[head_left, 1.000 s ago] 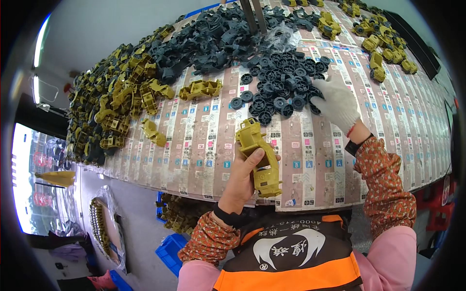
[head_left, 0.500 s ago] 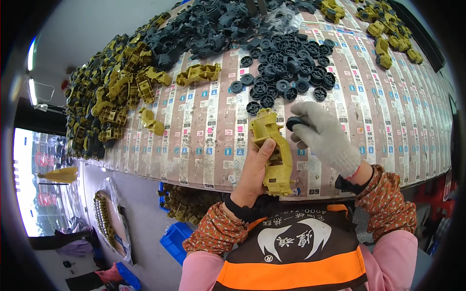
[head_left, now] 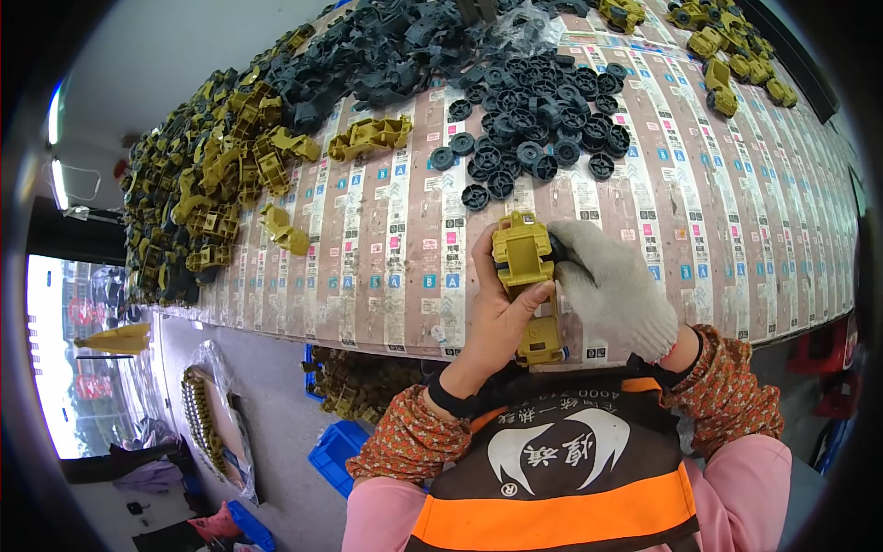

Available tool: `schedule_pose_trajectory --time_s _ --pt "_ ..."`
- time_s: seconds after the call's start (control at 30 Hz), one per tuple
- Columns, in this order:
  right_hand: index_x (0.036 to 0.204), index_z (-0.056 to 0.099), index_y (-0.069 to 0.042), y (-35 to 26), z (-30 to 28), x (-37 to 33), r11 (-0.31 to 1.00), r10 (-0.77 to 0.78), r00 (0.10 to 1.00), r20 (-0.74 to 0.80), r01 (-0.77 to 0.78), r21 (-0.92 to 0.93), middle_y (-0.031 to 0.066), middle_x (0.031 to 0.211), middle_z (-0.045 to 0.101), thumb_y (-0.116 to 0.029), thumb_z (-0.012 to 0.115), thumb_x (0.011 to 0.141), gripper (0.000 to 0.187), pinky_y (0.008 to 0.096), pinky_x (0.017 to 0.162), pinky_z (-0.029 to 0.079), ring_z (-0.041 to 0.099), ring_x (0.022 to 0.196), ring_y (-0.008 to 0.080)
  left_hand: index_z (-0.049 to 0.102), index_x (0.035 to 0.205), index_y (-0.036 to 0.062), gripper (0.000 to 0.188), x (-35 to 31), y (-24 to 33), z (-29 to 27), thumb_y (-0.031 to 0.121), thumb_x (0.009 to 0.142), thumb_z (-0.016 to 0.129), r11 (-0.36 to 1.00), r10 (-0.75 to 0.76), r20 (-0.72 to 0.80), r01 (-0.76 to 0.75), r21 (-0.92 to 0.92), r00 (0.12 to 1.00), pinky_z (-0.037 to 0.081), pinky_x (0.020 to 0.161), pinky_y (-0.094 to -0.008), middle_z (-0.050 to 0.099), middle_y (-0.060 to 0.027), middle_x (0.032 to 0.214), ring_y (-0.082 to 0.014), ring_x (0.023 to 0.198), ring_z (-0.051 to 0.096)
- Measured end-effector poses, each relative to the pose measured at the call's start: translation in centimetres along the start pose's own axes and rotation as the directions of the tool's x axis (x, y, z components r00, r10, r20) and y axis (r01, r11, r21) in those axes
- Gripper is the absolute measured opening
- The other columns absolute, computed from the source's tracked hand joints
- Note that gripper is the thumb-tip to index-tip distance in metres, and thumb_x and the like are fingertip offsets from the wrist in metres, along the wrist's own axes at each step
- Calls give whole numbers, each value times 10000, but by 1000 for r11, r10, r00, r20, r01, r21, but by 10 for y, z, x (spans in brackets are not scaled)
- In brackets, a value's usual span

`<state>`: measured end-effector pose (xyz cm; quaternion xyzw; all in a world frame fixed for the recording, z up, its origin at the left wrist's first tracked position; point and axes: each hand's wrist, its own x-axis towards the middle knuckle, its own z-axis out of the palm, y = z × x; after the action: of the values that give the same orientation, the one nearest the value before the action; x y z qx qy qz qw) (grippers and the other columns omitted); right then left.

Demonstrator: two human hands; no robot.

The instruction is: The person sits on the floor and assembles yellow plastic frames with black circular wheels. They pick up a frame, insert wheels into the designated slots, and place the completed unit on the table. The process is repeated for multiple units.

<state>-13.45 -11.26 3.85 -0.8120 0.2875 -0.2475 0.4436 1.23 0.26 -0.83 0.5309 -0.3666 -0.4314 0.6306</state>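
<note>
My bare left hand [head_left: 497,313] is closed round a yellow plastic toy truck body [head_left: 524,253] above the table's near edge. My right hand [head_left: 607,285], in a pale knit glove, presses a black toy wheel [head_left: 556,248] against the right side of that body. Only a dark sliver of the wheel shows past the gloved fingers. Just beyond both hands lies a pile of loose black wheels [head_left: 543,110]. A few yellow bodies, one of them a loose truck body [head_left: 371,138], rest to the left of the wheels.
A heap of yellow truck bodies [head_left: 216,221] with dark parts covers the table's left side. Dark plastic parts [head_left: 386,51] are heaped at the back. Yellow trucks with wheels [head_left: 722,87] stand at the far right. A blue bin [head_left: 333,457] is below the near edge.
The truck body has turned in my left hand and now shows its other face. My right hand has moved left, bringing the black wheel from beside the body to its side.
</note>
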Motion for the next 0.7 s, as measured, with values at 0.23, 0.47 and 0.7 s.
schedule_pose_trajectory --time_s 0.23,0.47,0.7 --pt "1310 606 63 0 -8 11 720 363 900 241 -435 540 141 1148 718 -39 576 948 378 333 854 607 727 973 194 176 1617 190 783 -1 -7 1 149 1028 691 975 -120 -17 114 -189 993 502 1055 -354 529 -85 1408 -189 1242 574" --pt "1313 609 53 -3 -5 9 709 410 888 207 -453 540 135 1160 713 -80 608 976 362 335 838 613 723 976 184 189 1609 191 788 -2 -10 2 109 1014 700 978 -96 -15 92 -190 995 493 1074 -362 524 -77 1411 -187 1257 568" --pt "1298 634 48 3 0 7 748 429 898 98 -414 518 152 1144 740 -57 623 977 338 321 871 601 729 993 189 187 1603 177 799 -2 -9 2 73 1001 702 992 -77 -1 77 -97 997 485 1077 -359 506 -83 1429 -190 1272 560"
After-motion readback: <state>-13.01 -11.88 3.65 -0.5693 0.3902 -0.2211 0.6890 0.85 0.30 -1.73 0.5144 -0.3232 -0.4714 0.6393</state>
